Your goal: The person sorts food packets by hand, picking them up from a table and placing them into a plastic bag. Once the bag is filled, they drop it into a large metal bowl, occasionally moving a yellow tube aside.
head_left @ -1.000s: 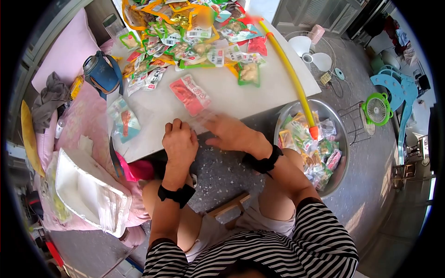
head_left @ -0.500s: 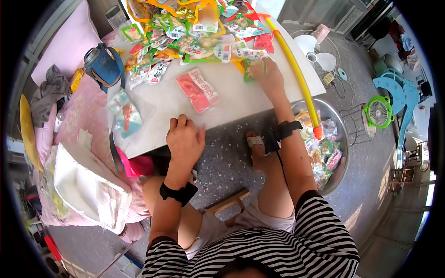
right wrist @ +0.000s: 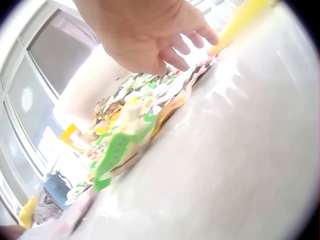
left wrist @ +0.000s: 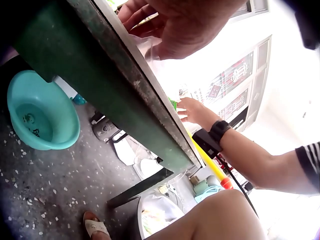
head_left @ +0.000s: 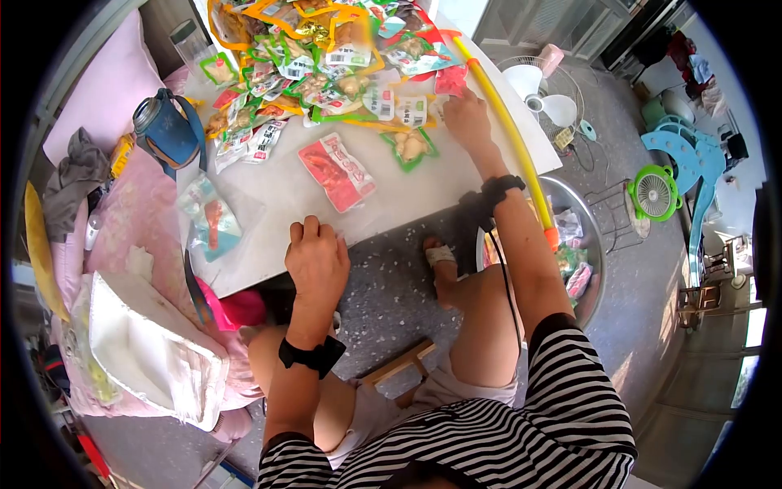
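My right hand [head_left: 470,125] reaches over the right side of the table, fingertips at a red packet [head_left: 450,80] on the edge of the packet pile. In the right wrist view its fingers [right wrist: 175,57] are spread above the packets, holding nothing. A green-edged packet [head_left: 410,147] of pale pieces lies just left of that hand. My left hand [head_left: 318,265] hovers at the table's near edge, fingers loosely bent. Just beyond it a red-and-white packet [head_left: 336,173] lies flat. A pale blue-and-white packet [head_left: 213,218] in clear plastic lies to its left.
Many packets [head_left: 318,81] heap at the back of the white table [head_left: 269,191]. A yellow tube [head_left: 509,134] with orange ends runs along the right side. Beyond it a metal basin [head_left: 599,269] of packets stands on the floor. A foam box [head_left: 155,342] sits left.
My right hand has gone from beside the left hand to the green-edged packet, then onward to the red one. The green-edged packet has shifted left and nearer. The left hand barely moved.
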